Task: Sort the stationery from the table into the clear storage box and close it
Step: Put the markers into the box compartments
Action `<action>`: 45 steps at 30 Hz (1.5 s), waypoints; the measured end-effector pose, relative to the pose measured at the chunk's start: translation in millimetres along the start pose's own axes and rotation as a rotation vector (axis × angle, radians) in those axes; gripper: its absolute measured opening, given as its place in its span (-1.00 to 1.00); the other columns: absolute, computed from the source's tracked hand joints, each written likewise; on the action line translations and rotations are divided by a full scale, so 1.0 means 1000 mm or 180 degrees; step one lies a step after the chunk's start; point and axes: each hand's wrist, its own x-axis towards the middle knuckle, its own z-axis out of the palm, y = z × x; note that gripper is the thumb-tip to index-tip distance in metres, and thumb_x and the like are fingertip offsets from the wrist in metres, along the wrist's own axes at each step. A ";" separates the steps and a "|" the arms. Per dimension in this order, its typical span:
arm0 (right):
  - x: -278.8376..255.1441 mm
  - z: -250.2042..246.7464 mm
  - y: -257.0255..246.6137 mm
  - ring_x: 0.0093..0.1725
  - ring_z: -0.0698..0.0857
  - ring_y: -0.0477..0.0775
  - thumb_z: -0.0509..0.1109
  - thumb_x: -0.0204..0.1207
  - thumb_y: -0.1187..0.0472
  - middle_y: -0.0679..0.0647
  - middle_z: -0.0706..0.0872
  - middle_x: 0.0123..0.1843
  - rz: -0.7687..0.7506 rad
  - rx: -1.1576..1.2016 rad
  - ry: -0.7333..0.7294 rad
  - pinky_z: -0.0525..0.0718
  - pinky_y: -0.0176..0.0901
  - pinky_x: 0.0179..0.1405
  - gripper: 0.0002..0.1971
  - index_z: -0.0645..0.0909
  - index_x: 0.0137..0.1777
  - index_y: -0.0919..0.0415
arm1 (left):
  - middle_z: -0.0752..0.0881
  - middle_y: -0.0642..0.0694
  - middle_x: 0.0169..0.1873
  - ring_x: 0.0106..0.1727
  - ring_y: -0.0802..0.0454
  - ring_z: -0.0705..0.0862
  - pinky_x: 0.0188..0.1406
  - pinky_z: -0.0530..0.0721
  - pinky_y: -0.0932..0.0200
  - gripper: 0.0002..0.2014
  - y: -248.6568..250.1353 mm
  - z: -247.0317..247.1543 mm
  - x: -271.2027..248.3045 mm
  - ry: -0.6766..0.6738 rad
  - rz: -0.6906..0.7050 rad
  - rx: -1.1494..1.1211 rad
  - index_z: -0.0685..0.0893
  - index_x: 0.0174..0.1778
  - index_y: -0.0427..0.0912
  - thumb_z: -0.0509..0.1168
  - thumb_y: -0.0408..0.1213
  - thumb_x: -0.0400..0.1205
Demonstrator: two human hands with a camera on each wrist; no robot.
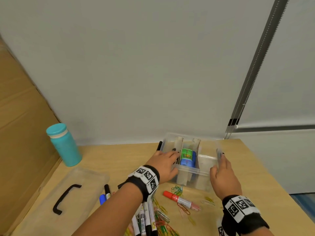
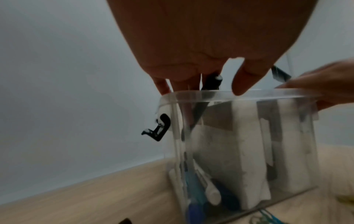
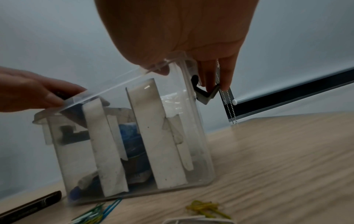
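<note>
The clear storage box (image 1: 187, 169) stands open near the table's far edge, split by white dividers (image 3: 155, 136). Green and blue items (image 1: 187, 157) fill its middle compartment. My left hand (image 1: 173, 161) reaches over the left compartment and pinches a black marker (image 2: 210, 82) that points down into the box (image 2: 249, 97). My right hand (image 1: 219, 165) grips the box's right end, thumb on the front corner of the rim, fingers (image 3: 226, 75) on the black latch (image 3: 205, 94). A red marker (image 1: 180, 200), several pens (image 1: 146, 217) and coloured paper clips (image 1: 163, 218) lie in front.
The clear lid (image 1: 75, 189) with a black handle lies flat at the near left. A teal bottle (image 1: 65, 145) stands behind it, beside a cardboard sheet (image 1: 20, 133). A blue marker (image 1: 102, 199) and a black one (image 1: 107, 189) lie near the lid. A wall runs close behind the box.
</note>
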 end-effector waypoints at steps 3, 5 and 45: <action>0.001 -0.001 0.001 0.46 0.48 0.21 0.03 0.66 0.11 0.19 0.20 0.66 -0.0018 -0.0040 -0.0007 0.58 0.04 0.27 -0.40 0.02 0.66 0.25 | 0.17 0.01 0.64 0.57 0.00 0.28 0.58 0.14 -0.01 -0.44 -0.002 -0.004 0.003 -0.0005 -0.0052 -0.0078 0.13 0.64 -0.01 -0.02 0.00 0.70; 0.001 0.000 0.001 0.45 0.49 0.21 0.02 0.66 0.10 0.19 0.21 0.65 -0.0016 -0.0060 0.0003 0.58 0.04 0.27 -0.40 0.03 0.66 0.26 | 0.12 0.06 0.65 0.63 0.07 0.14 0.61 0.09 0.02 -0.45 -0.006 -0.003 -0.006 0.0244 -0.0126 -0.0290 0.11 0.65 0.02 -0.04 -0.01 0.71; -0.073 0.031 -0.024 0.32 0.50 0.12 0.11 0.64 0.16 0.06 0.43 0.38 -0.1312 -0.1606 -0.1914 0.61 0.00 0.15 -0.66 0.34 0.41 0.08 | 0.60 0.08 0.04 -0.25 0.25 0.59 -0.40 0.45 0.38 -0.77 -0.061 0.035 -0.127 0.0654 -0.1785 -0.1654 0.43 0.18 0.00 0.21 -0.17 0.63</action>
